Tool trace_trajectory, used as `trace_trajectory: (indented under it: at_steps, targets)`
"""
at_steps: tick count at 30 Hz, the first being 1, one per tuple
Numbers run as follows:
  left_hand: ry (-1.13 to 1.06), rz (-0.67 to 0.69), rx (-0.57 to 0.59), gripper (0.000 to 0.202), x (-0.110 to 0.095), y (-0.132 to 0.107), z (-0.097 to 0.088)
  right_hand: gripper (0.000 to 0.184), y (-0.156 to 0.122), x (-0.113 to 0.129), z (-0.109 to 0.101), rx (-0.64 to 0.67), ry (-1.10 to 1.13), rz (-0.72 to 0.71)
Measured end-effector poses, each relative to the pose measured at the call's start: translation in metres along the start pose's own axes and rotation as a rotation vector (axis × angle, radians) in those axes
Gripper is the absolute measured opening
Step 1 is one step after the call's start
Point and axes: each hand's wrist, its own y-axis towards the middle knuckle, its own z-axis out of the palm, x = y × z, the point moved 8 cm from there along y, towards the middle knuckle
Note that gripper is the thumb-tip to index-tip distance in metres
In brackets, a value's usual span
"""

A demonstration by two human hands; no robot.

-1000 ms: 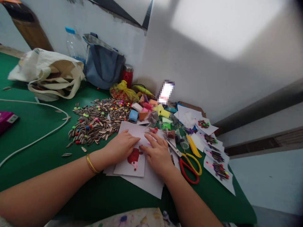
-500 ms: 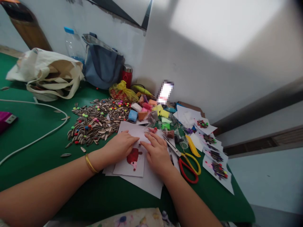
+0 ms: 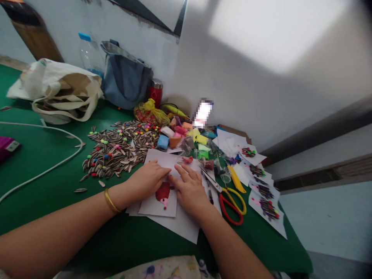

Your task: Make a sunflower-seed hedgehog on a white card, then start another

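Observation:
A small white card (image 3: 154, 207) lies on larger white sheets (image 3: 180, 224) on the green table (image 3: 52, 182). On the card sits a red clay figure (image 3: 162, 192) with a pink snout. My left hand (image 3: 147, 180), a gold bangle on its wrist, rests flat on the card's upper left with fingers stretched toward the figure. My right hand (image 3: 188, 190) lies flat on the paper to the right, fingertips touching the figure's top edge. Neither hand holds anything.
A heap of sunflower seeds (image 3: 119, 149) with coloured beads lies left of the paper. Clay blocks (image 3: 180, 135), red-and-yellow scissors (image 3: 231, 201), a yellow tool (image 3: 236, 180) and finished seed cards (image 3: 266, 193) lie right. Bags (image 3: 58, 91), a bottle, a red flask (image 3: 156, 93) and a white cable (image 3: 43, 170) stand behind.
My right hand has slid a little left and down, its fingertips now at the clay figure. The left hand has barely moved.

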Motion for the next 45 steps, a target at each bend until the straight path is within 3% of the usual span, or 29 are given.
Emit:
trace_trajectory:
  at_steps: [3, 7, 14, 21, 27, 34, 41, 45]
  targets:
    - [0.013, -0.007, -0.008, 0.03, 0.001, 0.0, 0.0, 0.055, 0.001, -0.001, 0.003, 0.007, 0.024, 0.005]
    - [0.021, -0.008, -0.017, 0.03, 0.002, -0.002, 0.002, 0.047, 0.001, -0.003, -0.001, -0.046, 0.055, -0.012]
    - [0.043, -0.017, -0.041, 0.038, 0.005, -0.002, 0.004, 0.058, 0.001, -0.006, -0.005, -0.114, 0.071, -0.002]
    - [0.049, -0.026, -0.022, 0.034, 0.005, -0.003, 0.003, 0.037, 0.001, -0.006, -0.002, -0.074, 0.039, -0.003]
    - [0.044, -0.02, -0.021, 0.031, 0.003, -0.003, 0.002, 0.053, 0.001, -0.004, 0.0, -0.071, 0.066, -0.006]
    - [0.027, -0.017, -0.034, 0.041, 0.004, -0.003, 0.003, 0.04, 0.003, -0.011, -0.01, -0.196, 0.092, 0.016]
    - [0.006, -0.003, -0.063, 0.038, 0.006, -0.002, 0.004, 0.018, 0.012, -0.015, 0.002, -0.195, 0.075, 0.004]
    - [-0.013, 0.021, -0.096, 0.04, 0.008, -0.002, -0.001, 0.009, 0.011, -0.016, -0.007, -0.239, 0.13, 0.025]
